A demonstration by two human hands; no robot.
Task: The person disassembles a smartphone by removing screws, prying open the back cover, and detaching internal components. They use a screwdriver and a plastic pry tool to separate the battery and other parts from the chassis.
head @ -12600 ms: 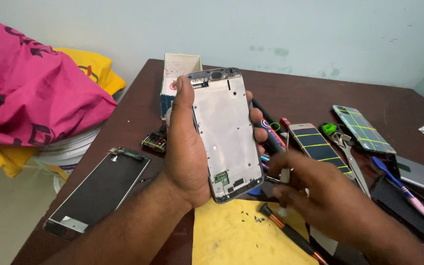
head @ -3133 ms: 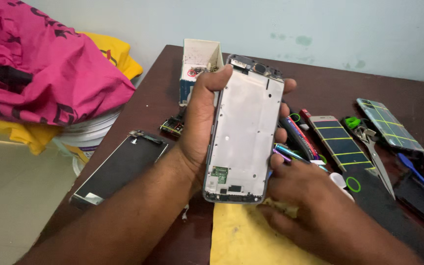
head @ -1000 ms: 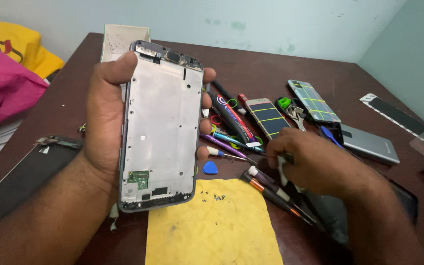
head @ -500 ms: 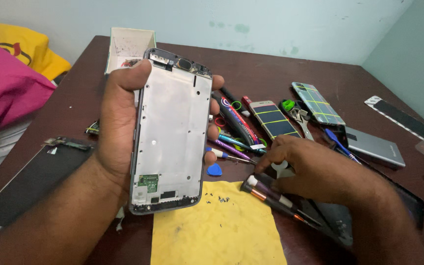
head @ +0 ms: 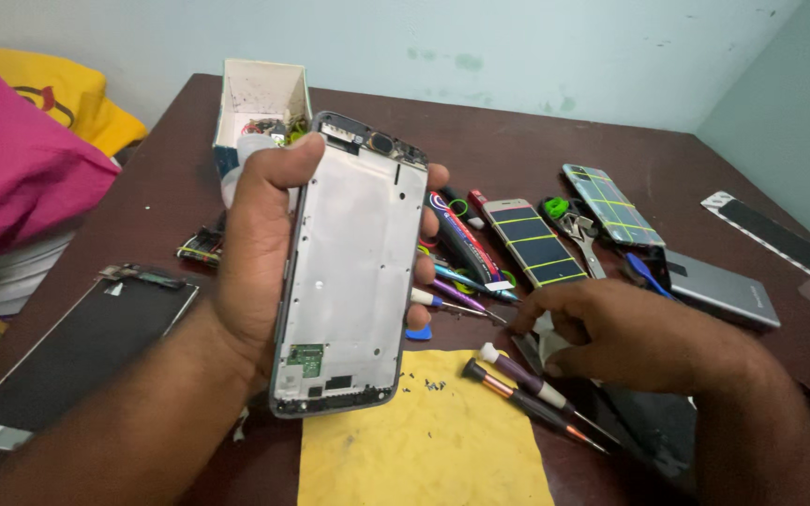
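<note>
I hold the opened phone frame (head: 349,272) upright in my left hand (head: 260,253), raised above the dark table (head: 508,122), bare metal midplate toward me so the small green board at its lower end stays readable. Thumb hooks the left edge, fingertips (head: 435,178) wrap the right edge: a firm clasp around the frame. My right hand (head: 625,337) is low over the tool pile, fingers curled down on a small pale piece; whether it is pinched I cannot tell. Two screwdrivers (head: 527,394) lie just beside it, tips over the yellow sheet (head: 424,450), which catches tiny loose screws (head: 433,384). A detached screen (head: 77,351) lies left, well apart.
</note>
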